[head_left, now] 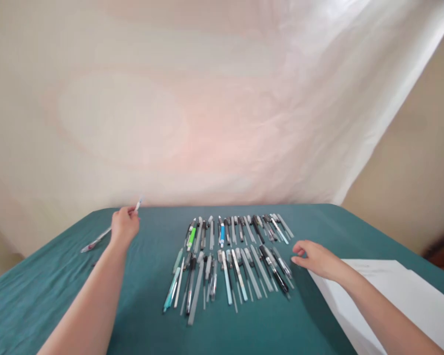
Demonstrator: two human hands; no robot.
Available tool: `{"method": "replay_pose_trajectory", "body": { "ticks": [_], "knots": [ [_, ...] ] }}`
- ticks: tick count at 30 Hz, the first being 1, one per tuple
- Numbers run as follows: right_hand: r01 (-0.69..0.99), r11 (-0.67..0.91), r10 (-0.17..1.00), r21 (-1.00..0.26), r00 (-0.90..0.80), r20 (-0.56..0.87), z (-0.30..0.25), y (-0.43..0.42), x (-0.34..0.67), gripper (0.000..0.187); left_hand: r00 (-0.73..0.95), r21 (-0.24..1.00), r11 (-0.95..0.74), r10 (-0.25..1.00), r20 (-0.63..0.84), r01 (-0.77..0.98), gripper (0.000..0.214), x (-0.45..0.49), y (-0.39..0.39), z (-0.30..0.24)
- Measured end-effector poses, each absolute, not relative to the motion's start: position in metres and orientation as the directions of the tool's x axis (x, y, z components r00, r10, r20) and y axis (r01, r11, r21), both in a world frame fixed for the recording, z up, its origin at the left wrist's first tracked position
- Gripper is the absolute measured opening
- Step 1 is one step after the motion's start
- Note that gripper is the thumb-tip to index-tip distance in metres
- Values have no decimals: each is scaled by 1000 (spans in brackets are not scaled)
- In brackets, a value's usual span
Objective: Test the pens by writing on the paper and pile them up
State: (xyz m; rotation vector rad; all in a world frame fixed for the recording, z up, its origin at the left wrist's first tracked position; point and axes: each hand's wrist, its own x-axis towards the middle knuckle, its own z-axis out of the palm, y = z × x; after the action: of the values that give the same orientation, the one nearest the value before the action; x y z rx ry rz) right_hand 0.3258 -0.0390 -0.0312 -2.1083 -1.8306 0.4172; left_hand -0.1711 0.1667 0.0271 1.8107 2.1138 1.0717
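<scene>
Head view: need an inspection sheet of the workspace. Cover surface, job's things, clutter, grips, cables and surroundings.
surface: teal cloth over the table, lightly wrinkled.
job's things: pens laid in two rows, far row and near row; one pen held at the left.
clutter: white paper at the right edge; loose pen lying on the cloth left of the rows.
grips: left hand shut on the pen; right hand open, fingertips by the near row's right end, contact unclear.
cables: nothing seen.
surroundings: white sheet hung behind the table; beige wall at the right.
</scene>
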Motion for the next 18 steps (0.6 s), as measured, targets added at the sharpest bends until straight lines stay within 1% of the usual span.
{"method": "replay_pose_trajectory", "body": {
  "ticks": [3,5,7,9,12,13,14,15,16,18],
  "knots": [
    [911,-123,992,-394,114,-45,-30,-43,330,25,-232,731,-62,927,295,680,34,-138,172,31],
    [913,-109,994,-393,98,-49,-29,-45,331,25,-156,805,-118,955,252,581,34,-107,165,31],
    [925,-109,993,-364,89,-72,-28,-46,331,22,-19,867,-167,980,199,469,32,-70,149,28],
    [945,-113,990,-308,81,-114,-27,-47,332,19,138,913,-181,981,139,367,29,-32,124,24],
    [963,-117,986,-243,83,-145,-27,-48,336,18,349,964,-135,936,47,231,29,16,76,19],
    [965,-121,985,-232,89,-145,-28,-49,338,19,490,996,10,870,-54,91,27,28,60,17],
    [966,-126,985,-224,96,-143,-29,-49,340,19,600,985,175,789,-133,-12,26,39,45,15],
    [968,-132,985,-213,103,-139,-30,-49,342,20,675,946,320,711,-197,-61,25,48,32,14],
    [969,-139,985,-203,113,-133,-30,-48,344,20,718,900,430,649,-249,-76,24,56,20,12],
    [969,-159,984,-188,139,-116,-30,-48,346,21,765,813,578,556,-325,-75,21,70,1,7]
  ]
}}
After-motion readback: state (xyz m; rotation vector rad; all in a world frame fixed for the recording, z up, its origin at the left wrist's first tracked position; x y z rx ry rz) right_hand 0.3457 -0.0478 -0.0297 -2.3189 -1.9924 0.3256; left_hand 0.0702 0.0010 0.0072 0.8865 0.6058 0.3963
